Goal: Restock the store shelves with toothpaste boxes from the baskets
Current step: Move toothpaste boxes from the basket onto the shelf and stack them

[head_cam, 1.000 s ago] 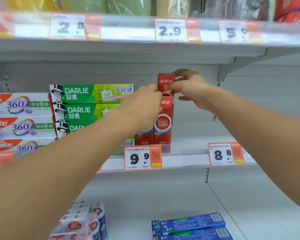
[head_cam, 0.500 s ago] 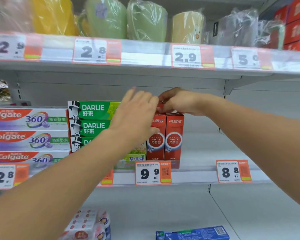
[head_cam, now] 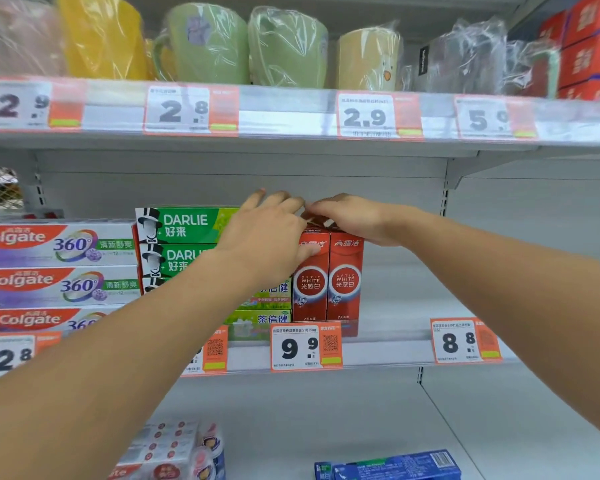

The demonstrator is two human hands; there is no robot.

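The middle shelf (head_cam: pixel 395 351) is a grey metal board with price tags clipped along its front edge. Toward its left end lie stacked white toothpaste boxes (head_cam: pixel 59 258) with red and purple print, and just beside them a stack of green toothpaste boxes (head_cam: pixel 184 225) laid flat. Right of the green stack, near the front edge above the 9.9 tag (head_cam: pixel 305 346), two red toothpaste boxes (head_cam: pixel 328 278) stand upright side by side, touching. Each is tall and narrow, red with a white-ringed round emblem reading "OPTIC WHITE" and white characters near the top.

The upper shelf (head_cam: pixel 291 112) carries plastic-wrapped cups (head_cam: pixel 208 43) in green, yellow and cream.

The left hand (head_cam: pixel 271 233) lies across the top of the green stack with fingers fairly straight, its thumb touching the front of the left red box. The right hand (head_cam: pixel 354 220) rests palm down on the tops of the red boxes, fingers extended and slightly bent over them.

On the lower shelf (head_cam: pixel 326 427) lie blue boxes (head_cam: pixel 388 465) and a wrapped white pack (head_cam: pixel 174 452).
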